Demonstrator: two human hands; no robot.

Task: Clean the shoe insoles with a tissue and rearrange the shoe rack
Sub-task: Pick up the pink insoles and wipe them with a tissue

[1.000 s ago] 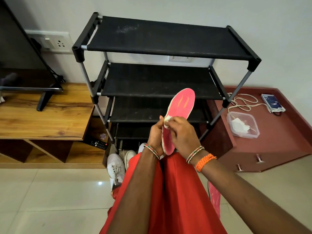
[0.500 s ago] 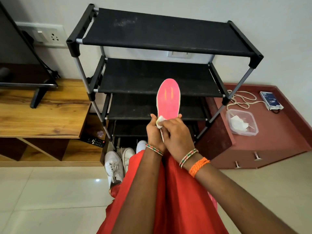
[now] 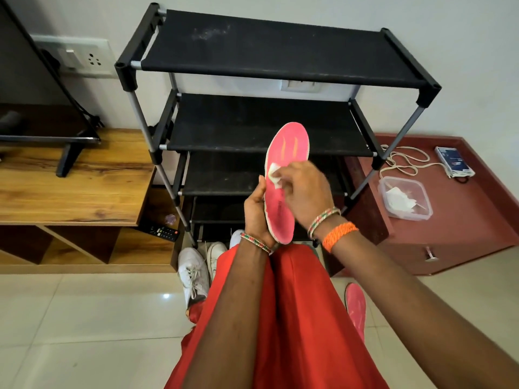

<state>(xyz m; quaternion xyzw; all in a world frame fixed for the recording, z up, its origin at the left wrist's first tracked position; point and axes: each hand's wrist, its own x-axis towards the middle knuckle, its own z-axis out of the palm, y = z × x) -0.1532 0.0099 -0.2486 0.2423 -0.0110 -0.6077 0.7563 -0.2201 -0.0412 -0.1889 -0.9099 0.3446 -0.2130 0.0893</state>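
Note:
My left hand (image 3: 256, 213) grips a pink insole (image 3: 286, 153) by its lower left edge and holds it upright in front of the black shoe rack (image 3: 278, 54). My right hand (image 3: 306, 192) presses a small white tissue (image 3: 274, 175) against the insole's middle. A second pink insole (image 3: 356, 307) lies on the floor at my right, partly behind my red garment. A pair of white shoes (image 3: 193, 272) stands on the floor below the rack, partly hidden by my lap.
A wooden TV unit (image 3: 73, 189) with a screen stands to the left, a remote (image 3: 164, 231) on its lower shelf. A maroon cabinet (image 3: 460, 228) to the right carries a clear plastic box of tissues (image 3: 404, 202), a cord and a small device. The floor is tiled.
The right hand with the tissue has moved up the insole's face, from the edge near the left hand to its middle. The insole has tilted slightly and shows more of its face.

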